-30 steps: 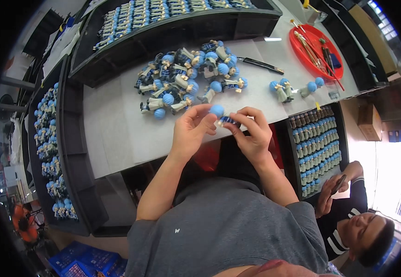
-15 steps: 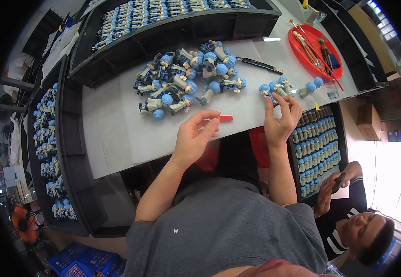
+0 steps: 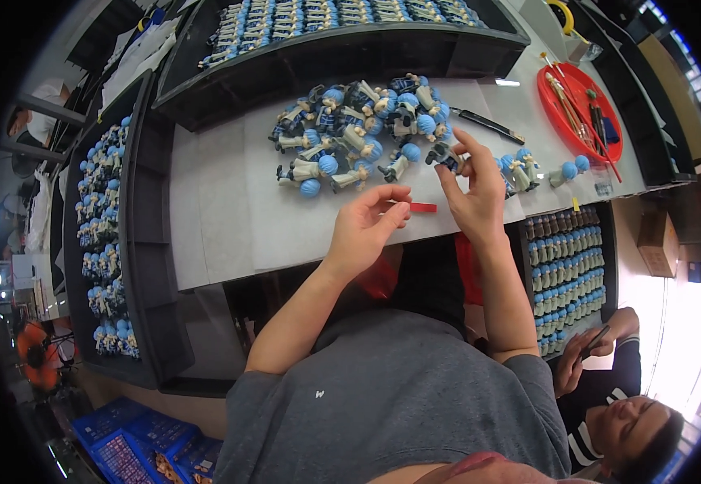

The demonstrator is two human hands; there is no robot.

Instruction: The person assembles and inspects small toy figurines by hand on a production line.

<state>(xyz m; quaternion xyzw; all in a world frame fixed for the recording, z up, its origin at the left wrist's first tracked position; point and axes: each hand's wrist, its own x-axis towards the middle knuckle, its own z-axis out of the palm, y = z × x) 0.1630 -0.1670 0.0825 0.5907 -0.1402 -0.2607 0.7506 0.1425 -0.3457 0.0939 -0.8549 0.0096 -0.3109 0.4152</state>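
Note:
My right hand [image 3: 479,194] pinches one small blue-haired figurine [image 3: 445,157] between thumb and fingers. Its dark shoes point left, and the fingers hide its head. Beside it on the white table lies another figurine [image 3: 399,163], at the edge of a jumbled pile of figurines [image 3: 342,129]. My left hand [image 3: 370,226] hovers at the front of the table with loosely curled fingers, thumb and index apart, nothing visible in them. A red strip [image 3: 424,208] lies just past its fingertips; whether they touch it is unclear. Several figurines [image 3: 520,171] stand close together right of my right hand.
Black trays of figurines stand behind [image 3: 342,44], at the left [image 3: 136,242] and at the lower right [image 3: 568,274]. A red oval dish [image 3: 552,121] holds brushes and tools. A black knife-like tool [image 3: 491,124] lies near the pile. At the lower right a person [image 3: 617,411] holds a phone.
My right hand has moved left from the standing figurines and now grips a figurine beside the pile. The left hand keeps nearly the same place. The whole view has shifted and turned slightly.

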